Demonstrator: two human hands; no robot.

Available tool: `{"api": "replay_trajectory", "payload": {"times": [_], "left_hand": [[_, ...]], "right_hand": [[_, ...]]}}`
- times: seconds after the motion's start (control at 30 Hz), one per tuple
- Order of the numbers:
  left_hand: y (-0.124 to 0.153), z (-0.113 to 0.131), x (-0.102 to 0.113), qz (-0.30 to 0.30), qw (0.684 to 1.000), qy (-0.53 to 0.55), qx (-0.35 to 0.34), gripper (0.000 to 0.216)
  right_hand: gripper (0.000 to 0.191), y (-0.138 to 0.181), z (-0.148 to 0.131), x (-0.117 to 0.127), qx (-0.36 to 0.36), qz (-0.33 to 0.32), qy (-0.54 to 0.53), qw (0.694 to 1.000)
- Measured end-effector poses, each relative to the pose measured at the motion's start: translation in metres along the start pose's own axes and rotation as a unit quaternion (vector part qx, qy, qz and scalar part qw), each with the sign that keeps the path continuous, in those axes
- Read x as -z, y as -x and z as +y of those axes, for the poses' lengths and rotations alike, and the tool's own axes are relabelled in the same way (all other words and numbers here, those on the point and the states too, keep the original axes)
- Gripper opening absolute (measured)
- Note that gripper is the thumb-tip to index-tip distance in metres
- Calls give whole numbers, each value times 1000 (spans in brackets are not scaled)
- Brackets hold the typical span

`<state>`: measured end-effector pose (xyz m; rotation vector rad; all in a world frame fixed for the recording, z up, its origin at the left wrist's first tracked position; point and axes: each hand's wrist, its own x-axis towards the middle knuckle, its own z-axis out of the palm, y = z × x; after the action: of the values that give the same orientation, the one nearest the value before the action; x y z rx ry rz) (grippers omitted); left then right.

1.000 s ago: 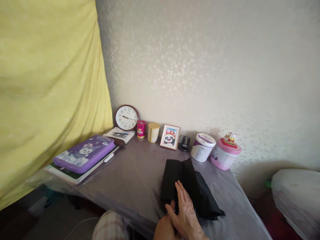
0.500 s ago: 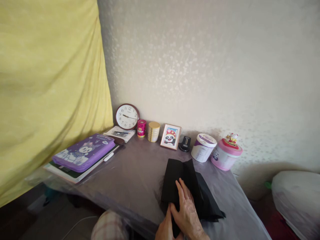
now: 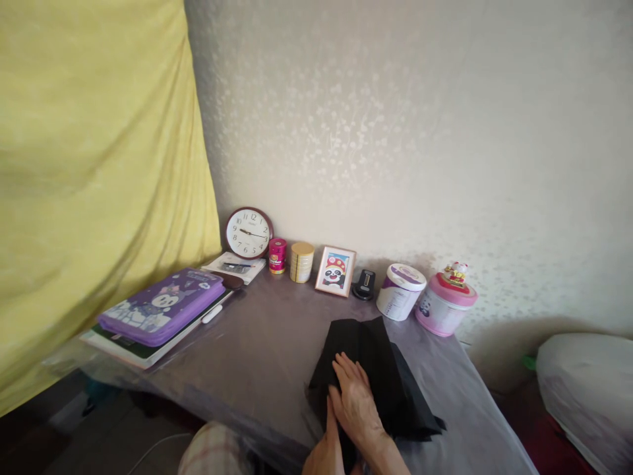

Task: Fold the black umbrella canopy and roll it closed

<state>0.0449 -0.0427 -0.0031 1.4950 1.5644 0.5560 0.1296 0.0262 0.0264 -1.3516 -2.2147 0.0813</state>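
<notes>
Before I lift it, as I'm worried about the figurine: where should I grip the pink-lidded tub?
I'd likely hold the pink-lidded tub around its rounded body, coming from the near right. The figurine on top makes the lid an awkward hold, and the white tub stands close on the left.

The only camera sits on the person's head, up above the counter's [image 3: 267, 343] near edge, tipped forward and down: the hands [image 3: 357, 404] are close beneath it, the far edge farther off, the wall [image 3: 395, 132] beyond filling most of the upper half
</notes>
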Motion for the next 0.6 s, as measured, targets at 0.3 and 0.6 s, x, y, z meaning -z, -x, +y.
{"api": "replay_trajectory", "payload": {"times": [0.3,0.6], "left_hand": [[4,-9,0,22,998,-51,18,80],[-1,2,43,187,957,-47,-218,34]], "right_hand": [[29,8,0,24,51,-118,-75,989],[32,22,7,16,124,-93,-33,987]]}}
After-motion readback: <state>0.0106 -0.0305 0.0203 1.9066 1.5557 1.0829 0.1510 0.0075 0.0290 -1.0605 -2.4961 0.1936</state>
